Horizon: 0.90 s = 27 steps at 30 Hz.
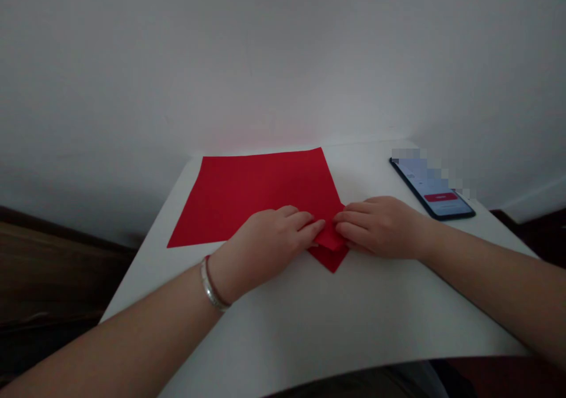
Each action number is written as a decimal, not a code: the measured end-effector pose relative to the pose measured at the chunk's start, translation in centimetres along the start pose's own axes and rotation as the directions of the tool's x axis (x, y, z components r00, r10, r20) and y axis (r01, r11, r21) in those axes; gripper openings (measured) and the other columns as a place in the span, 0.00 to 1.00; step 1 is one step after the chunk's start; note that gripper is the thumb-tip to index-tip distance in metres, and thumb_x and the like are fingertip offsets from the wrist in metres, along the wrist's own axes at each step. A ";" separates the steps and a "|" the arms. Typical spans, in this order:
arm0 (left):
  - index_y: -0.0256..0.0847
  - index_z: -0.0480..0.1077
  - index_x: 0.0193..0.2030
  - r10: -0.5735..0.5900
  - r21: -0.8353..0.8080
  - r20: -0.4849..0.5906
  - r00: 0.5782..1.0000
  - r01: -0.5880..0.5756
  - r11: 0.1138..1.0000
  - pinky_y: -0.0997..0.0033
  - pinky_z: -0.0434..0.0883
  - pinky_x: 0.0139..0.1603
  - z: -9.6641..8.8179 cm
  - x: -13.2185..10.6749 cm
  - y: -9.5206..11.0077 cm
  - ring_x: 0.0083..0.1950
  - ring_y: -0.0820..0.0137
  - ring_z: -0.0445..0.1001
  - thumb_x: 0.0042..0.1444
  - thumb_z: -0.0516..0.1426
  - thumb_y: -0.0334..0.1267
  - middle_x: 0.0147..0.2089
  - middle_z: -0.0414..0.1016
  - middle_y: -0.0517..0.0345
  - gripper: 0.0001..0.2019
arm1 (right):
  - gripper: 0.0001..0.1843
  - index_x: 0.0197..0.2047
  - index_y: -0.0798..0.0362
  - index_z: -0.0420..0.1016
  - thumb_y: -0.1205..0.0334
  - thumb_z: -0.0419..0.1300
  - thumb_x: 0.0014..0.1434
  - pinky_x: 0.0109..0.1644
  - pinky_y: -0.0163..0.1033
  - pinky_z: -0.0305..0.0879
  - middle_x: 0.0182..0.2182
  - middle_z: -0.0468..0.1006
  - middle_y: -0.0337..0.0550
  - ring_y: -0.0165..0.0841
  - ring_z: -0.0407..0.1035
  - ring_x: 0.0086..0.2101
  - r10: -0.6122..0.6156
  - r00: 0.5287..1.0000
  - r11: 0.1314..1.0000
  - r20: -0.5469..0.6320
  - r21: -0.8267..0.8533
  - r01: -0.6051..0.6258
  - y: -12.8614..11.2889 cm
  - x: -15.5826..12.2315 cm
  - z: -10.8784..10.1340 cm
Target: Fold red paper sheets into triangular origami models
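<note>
Nearest me I see the white table (309, 327), its front edge cutting across a dark floor below. My left hand (269, 242), a silver bracelet (211, 286) on its wrist, and my right hand (380, 227) meet fingertip to fingertip, each grip narrow, pressing flat on the folded corner of a red paper (260, 188). The rest of the sheet spreads away beyond and to the left of the grip. Right of the grip and a little farther lies a phone (435, 191), screen lit, clear of the paper. Behind everything stands a plain pale wall (265, 50), dim and faintly tinted red above the sheet.
</note>
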<state>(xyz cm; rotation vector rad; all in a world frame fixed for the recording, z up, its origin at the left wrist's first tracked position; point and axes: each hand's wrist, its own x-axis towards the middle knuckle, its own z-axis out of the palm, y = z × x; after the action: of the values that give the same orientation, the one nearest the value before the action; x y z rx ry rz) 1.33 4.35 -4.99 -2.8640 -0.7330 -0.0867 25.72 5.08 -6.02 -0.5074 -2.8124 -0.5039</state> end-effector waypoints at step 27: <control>0.41 0.77 0.40 -0.135 -0.072 -0.018 0.991 0.134 0.988 0.61 0.72 0.40 0.0 0.1 -0.5 0.38 0.64 0.72 0.63 0.51 0.38 0.37 0.75 0.54 0.13 | 0.10 0.41 0.51 0.79 0.63 0.57 0.59 0.36 0.41 0.65 0.36 0.79 0.43 0.38 0.70 0.35 0.313 0.946 0.932 0.080 0.165 -0.322 -1.4 0.9 0.6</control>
<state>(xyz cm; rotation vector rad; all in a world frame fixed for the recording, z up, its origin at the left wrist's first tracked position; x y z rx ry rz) 1.19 4.81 -4.91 -2.8711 -0.9365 -0.1660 24.29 4.38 -6.75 -0.9269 -2.7101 -0.1763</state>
